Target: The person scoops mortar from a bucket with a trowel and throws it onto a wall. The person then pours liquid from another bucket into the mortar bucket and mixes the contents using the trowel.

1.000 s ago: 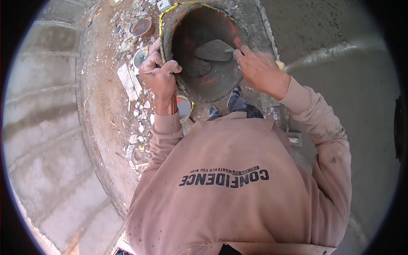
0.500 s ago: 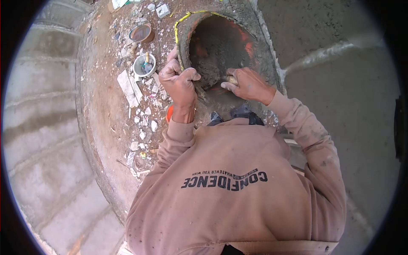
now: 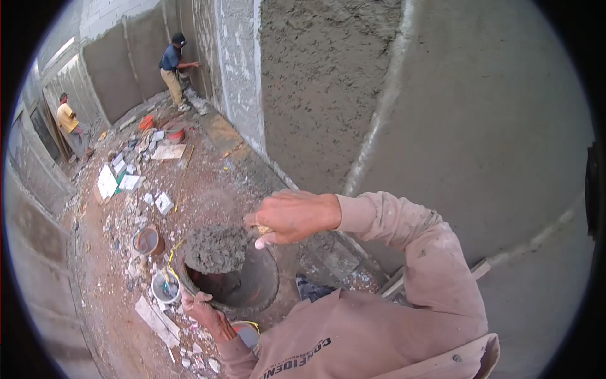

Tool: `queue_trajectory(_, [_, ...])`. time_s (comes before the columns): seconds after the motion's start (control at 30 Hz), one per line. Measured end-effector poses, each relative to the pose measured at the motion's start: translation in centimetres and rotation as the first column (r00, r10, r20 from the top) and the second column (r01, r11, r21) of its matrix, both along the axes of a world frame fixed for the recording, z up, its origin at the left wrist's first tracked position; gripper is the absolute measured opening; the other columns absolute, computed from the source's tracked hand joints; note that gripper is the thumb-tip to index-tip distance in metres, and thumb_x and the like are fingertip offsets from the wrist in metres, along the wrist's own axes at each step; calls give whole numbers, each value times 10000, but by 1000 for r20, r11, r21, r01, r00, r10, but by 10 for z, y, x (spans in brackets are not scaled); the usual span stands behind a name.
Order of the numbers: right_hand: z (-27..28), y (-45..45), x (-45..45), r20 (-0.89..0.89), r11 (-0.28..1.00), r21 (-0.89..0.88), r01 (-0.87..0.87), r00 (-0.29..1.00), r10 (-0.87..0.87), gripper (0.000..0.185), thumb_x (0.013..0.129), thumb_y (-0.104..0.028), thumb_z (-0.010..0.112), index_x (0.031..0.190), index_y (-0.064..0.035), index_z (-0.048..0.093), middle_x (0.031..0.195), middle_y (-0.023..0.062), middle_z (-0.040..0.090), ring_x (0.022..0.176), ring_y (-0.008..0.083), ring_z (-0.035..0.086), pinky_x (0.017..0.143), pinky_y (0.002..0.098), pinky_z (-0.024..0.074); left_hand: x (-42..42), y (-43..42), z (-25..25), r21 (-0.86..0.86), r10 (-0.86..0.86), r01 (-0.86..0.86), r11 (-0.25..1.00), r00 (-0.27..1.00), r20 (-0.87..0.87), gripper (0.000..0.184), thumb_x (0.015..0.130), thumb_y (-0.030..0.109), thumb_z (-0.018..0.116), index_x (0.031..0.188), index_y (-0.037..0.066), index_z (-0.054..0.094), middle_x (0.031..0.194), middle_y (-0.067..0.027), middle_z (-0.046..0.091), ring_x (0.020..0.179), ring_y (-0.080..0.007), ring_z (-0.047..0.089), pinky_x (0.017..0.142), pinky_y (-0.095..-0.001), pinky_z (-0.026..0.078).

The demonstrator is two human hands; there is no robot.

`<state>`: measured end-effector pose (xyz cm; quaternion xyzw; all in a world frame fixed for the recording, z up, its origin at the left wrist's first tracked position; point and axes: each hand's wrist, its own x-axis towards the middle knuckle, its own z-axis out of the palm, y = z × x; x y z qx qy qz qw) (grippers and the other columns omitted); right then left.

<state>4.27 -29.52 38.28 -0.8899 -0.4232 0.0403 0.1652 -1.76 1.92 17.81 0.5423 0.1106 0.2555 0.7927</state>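
Note:
My right hand (image 3: 293, 218) is closed round the handle of a trowel, which it holds above the bucket. A heap of wet grey mortar (image 3: 218, 249) lies on the trowel and hides its blade. Below it is the large mortar bucket (image 3: 268, 284), tilted, with grey-smeared walls and some orange showing inside. My left hand (image 3: 203, 309) grips the bucket's rim at its lower left side.
A white bucket (image 3: 165, 286) and a brown bucket (image 3: 148, 240) stand left of the mortar bucket. Rubble and boards (image 3: 158, 322) litter the ground. A wet plastered wall (image 3: 322, 82) rises on the right. Two people (image 3: 170, 66) are farther off, near the walls.
The trowel has come up out of the bucket loaded with mortar, in my raised right hand. The view has swung up toward the wall and two people. My left hand remains at the rim.

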Motion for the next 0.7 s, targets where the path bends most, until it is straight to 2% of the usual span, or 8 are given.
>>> queue_trajectory(0.13, [104,-11,23,142,979,-71,-191,969,200,440,940,-383,667,1097,24,606,803,251,658,840,476,637,718,534,493,20,19,-54,59,169,-165,985,983,-68,741,502,-114,465,1230,-158,596,1248,-138,614,947,-193,587,833,-245,470])
queue_trajectory(0.23, [172,-26,48,175,947,-43,-317,931,320,459,955,-392,655,1070,52,627,782,238,657,768,426,650,698,483,503,29,0,-33,25,155,-154,988,987,-33,795,494,-106,467,1285,-142,549,1264,-155,611,981,-222,603,840,-271,496])
queue_trajectory(0.37, [251,-85,78,76,995,41,-92,993,88,467,1004,-449,610,959,15,636,636,46,529,542,140,523,505,333,445,61,3,-66,133,281,-265,955,952,-123,951,517,-79,483,1466,-93,426,1175,-149,640,886,-218,625,760,-275,524])
queue_trajectory(0.5, [297,-201,137,-145,890,455,-11,986,86,363,1039,-408,558,937,-61,588,744,-9,535,503,24,464,445,168,427,86,-33,-37,124,304,-288,950,942,-141,915,519,-86,479,1433,-99,457,1150,-141,636,859,-200,606,725,-258,504])
queue_trajectory(0.57, [295,-294,185,-143,680,733,4,979,148,339,1057,-369,518,1019,-33,551,798,-3,522,531,11,477,431,136,444,92,-44,-27,115,307,-292,949,941,-143,897,520,-90,478,1416,-101,473,1138,-136,634,846,-191,597,707,-250,495])
queue_trajectory(0.6, [265,-340,221,-128,400,915,49,976,174,323,1077,-359,468,1033,-43,515,784,-3,499,557,20,475,440,163,453,91,-47,-24,117,307,-291,949,941,-146,888,520,-92,477,1408,-103,481,1132,-134,633,839,-187,592,698,-245,490])
queue_trajectory(0.67, [129,-361,256,-86,-246,967,60,992,-95,259,1094,-348,411,972,-124,454,749,-2,471,549,72,441,460,218,444,89,-49,-21,124,302,-286,950,943,-143,871,521,-96,475,1392,-105,496,1120,-130,631,826,-178,583,681,-237,481])
queue_trajectory(0.7, [32,-356,249,-115,-424,902,77,991,-64,243,1072,-360,475,963,-144,448,724,3,466,529,93,452,442,254,441,90,-50,-21,122,292,-276,953,946,-143,863,521,-98,474,1383,-107,504,1114,-128,630,820,-173,578,672,-233,476])
